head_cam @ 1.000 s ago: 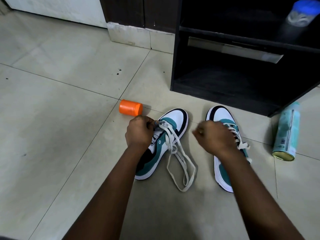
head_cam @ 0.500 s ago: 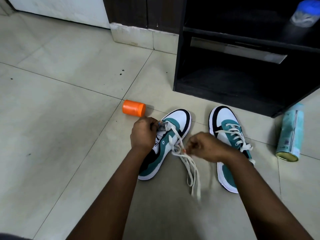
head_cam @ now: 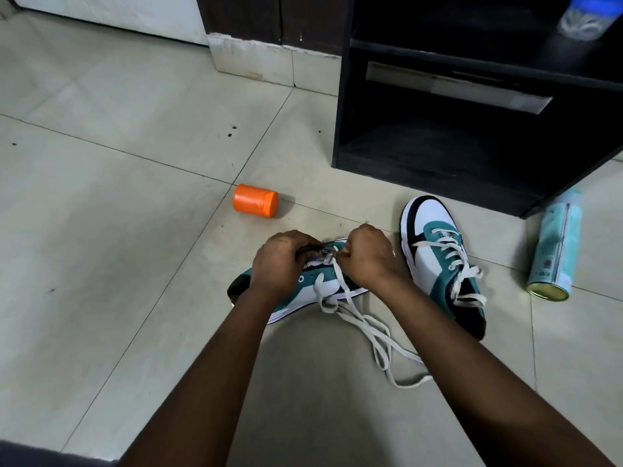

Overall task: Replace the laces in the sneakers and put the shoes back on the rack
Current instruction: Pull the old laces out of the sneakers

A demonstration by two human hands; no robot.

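Note:
Two white, teal and black sneakers lie on the tiled floor. The left sneaker [head_cam: 313, 284] lies turned sideways under my hands, its toe hidden behind them. My left hand [head_cam: 279, 261] grips its eyelet area. My right hand [head_cam: 365, 256] pinches the white lace [head_cam: 367, 326] close to the eyelets, and the loose rest of the lace trails over the floor toward me. The right sneaker [head_cam: 441, 261] stands fully laced beside my right forearm. The black shoe rack [head_cam: 347, 112] stands just behind, its bottom shelf dark.
An orange jar [head_cam: 255, 200] lies on its side on the floor left of the shoes. A pale teal spray can [head_cam: 554, 251] lies right of the laced sneaker. A blue-capped bottle [head_cam: 585, 15] stands on the rack's upper shelf. A wall corner rises behind.
My right hand went from pulling the lace out to the right back to the eyelets beside my left hand. The left sneaker has turned sideways. The loose lace now lies farther right.

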